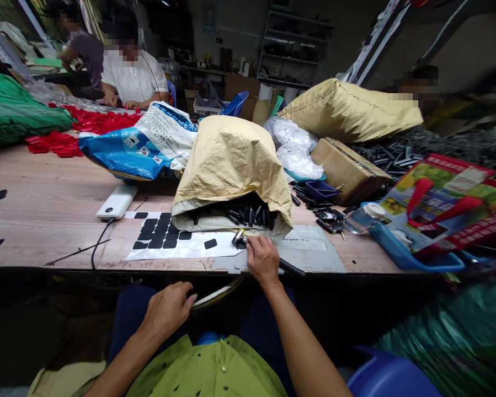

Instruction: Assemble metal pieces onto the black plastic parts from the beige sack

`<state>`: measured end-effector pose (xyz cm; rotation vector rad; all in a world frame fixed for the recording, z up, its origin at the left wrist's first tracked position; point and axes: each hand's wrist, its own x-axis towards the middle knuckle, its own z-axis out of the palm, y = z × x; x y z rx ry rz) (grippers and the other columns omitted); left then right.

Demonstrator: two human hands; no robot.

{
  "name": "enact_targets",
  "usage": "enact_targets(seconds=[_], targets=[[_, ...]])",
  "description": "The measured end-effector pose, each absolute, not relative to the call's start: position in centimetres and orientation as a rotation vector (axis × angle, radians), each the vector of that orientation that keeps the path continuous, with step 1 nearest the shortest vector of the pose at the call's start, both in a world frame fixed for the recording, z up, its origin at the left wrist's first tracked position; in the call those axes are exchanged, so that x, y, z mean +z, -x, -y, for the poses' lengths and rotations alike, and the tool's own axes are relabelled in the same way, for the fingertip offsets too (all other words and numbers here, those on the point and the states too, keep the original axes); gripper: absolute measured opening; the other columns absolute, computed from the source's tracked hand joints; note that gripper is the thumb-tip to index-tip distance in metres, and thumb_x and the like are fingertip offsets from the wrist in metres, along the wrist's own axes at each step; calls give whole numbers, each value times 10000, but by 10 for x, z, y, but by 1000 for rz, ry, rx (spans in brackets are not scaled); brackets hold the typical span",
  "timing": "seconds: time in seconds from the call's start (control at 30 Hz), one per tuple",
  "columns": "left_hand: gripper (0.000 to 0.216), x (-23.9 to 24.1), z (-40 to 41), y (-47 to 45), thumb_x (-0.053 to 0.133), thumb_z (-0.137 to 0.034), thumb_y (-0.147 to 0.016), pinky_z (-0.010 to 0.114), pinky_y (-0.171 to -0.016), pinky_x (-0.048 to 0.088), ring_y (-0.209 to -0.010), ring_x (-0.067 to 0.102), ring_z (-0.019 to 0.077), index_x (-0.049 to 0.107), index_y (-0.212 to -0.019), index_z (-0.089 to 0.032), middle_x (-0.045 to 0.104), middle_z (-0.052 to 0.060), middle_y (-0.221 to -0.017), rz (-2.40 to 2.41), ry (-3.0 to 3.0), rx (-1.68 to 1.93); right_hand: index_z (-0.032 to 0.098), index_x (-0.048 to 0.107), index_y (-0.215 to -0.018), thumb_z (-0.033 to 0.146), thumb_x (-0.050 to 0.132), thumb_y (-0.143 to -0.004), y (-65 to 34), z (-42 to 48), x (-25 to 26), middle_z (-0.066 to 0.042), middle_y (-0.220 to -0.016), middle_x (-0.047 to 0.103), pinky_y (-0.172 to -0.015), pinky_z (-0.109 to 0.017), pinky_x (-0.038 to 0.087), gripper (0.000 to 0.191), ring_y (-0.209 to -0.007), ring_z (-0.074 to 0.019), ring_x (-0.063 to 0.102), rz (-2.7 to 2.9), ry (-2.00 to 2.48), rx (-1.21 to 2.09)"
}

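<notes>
My right hand (pixel 263 258) is closed around a small hammer (pixel 292 268) at the table's front edge. Its metal head with a yellowish face points left, and its black handle sticks out to the right. Just behind, a beige woven sack (pixel 235 160) lies with its mouth towards me, full of black tapered pieces (pixel 251 214). Low in front of the table is my left hand (pixel 167 309), loosely curled with the thumb apart and nothing visible in it. Beside it shows the pale rim (pixel 212 296) of something mostly hidden. Black rounded patches (pixel 159 231) lie on a white sheet (pixel 196 252).
A white power bank (pixel 117 202) with a black cable lies left. Behind it are a blue-and-white bag (pixel 142 143) and red pieces (pixel 102 118). To the right stand a bottle (pixel 363 219), a blue tray (pixel 421 262) and a carton (pixel 347 171). Co-workers sit beyond.
</notes>
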<state>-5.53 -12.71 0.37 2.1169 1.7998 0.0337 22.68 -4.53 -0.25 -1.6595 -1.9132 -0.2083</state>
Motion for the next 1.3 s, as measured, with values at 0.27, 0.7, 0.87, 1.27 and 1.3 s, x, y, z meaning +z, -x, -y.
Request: enact_targets(seconds=[0.27, 0.7, 0.87, 1.27, 1.3], targets=[[360, 54, 22, 22, 534, -464, -945, 306, -753, 476, -927, 697, 247, 700, -1144, -214, 754, 79, -989, -2106, -2019, 630, 229, 704, -1111, 241, 589, -961, -227, 45, -1, -57, -977, 646, -806, -329, 367, 190, -905, -225, 506, 1916, 1659, -204], [348, 50, -33, 19, 511, -447, -949, 406, -803, 500, -1001, 683, 335, 683, -1107, -189, 721, 157, -1100, -2235, -1934, 413, 227, 705, -1098, 238, 588, -954, -227, 46, 2, -65, -970, 644, -815, -333, 386, 186, -921, -230, 521, 1924, 1667, -169], [210, 37, 1, 30, 584, -397, -931, 309, -804, 476, -981, 639, 230, 682, -1010, -229, 691, 52, -1001, -1736, -2302, 590, 222, 704, -1109, 233, 586, -961, -227, 45, 1, -62, -982, 649, -830, -331, 387, 190, -925, -229, 516, 1928, 1666, -169], [167, 9, 3, 15, 711, -330, -845, 364, -910, 430, -973, 590, 230, 730, -977, -229, 697, 35, -961, -1445, -2184, 728, 228, 709, -1117, 221, 583, -965, -229, 44, 0, -59, -976, 658, -831, -327, 404, 197, -919, -226, 526, 1937, 1649, -175], [170, 9, 2, 15, 716, -332, -840, 360, -910, 430, -977, 591, 228, 735, -976, -232, 697, 33, -956, -1430, -2174, 732, 229, 713, -1109, 214, 581, -964, -230, 44, 2, -58, -969, 661, -831, -326, 410, 196, -913, -225, 532, 1941, 1644, -163]])
